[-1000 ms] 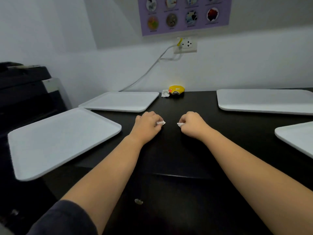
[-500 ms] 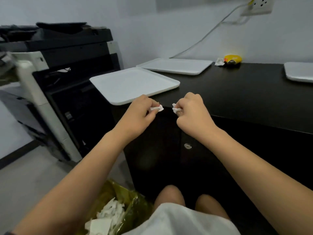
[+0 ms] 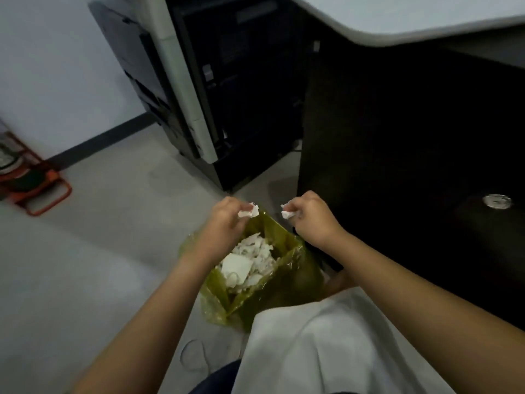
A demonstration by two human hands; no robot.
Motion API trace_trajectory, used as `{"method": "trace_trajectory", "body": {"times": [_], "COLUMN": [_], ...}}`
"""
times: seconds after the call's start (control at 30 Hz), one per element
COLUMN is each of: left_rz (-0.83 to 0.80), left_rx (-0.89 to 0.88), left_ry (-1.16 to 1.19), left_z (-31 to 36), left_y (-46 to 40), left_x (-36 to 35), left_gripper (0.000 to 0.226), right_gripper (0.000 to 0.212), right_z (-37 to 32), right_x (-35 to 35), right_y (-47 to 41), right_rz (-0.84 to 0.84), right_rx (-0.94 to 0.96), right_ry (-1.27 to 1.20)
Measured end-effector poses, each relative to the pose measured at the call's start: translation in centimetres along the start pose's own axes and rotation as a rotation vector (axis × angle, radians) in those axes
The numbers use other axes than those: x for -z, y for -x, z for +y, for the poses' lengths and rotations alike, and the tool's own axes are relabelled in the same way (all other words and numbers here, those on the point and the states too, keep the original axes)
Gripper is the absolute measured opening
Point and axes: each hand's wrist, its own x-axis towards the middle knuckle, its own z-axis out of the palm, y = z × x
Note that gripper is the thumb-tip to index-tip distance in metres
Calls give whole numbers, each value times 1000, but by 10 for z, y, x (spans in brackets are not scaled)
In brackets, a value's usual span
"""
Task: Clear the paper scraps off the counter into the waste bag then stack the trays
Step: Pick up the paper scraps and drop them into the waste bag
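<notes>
Paper scraps are pinched in both hands above the waste bag: the left hand has its fingers curled tight around a small white scrap, and the right hand is closed the same way on a second white scrap. The two hands are near each other but apart, over the far rim of the bag. This yellow-green plastic bag stands open on the pale floor, just beside the dark cabinet, and white torn paper already lies inside it. At the top right, the edge of a white tray overhangs the cabinet top. A dark office printer stands left of the cabinet.
</notes>
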Motion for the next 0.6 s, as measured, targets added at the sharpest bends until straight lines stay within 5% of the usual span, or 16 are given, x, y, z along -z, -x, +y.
{"method": "trace_trajectory", "body": {"times": [0.23, 0.6], "left_rz": [-69, -25], "left_rx": [249, 238], "left_ry": [6, 36], "left_z": [-58, -58], "left_y": [1, 7], "left_x": [-21, -16], "left_gripper": [30, 31], "right_gripper": [46, 46], "right_z": [-1, -3], "right_x": [-57, -51], "right_y": [-30, -32], "right_rz": [-233, -215], "right_rx": [-118, -97], "right_ry": [-28, -47]}}
